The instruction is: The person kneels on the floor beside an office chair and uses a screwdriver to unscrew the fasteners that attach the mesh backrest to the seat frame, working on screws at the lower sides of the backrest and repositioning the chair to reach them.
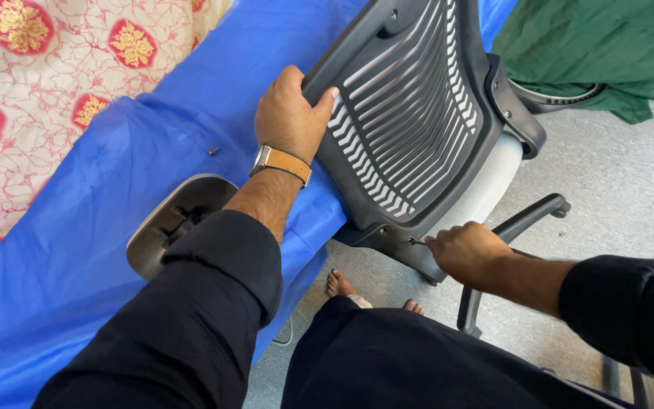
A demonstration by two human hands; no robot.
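A black slatted chair backrest (410, 113) stands tilted against the white seat cushion (486, 185), a small tool (416, 241) at its base.

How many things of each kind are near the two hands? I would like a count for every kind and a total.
Chair backrest, gripped by the left hand: 1
Small tool, held by the right hand: 1
Loose grey armrest pad: 1
Loose screw on the blue sheet: 1
Wristwatch: 1
Total: 5
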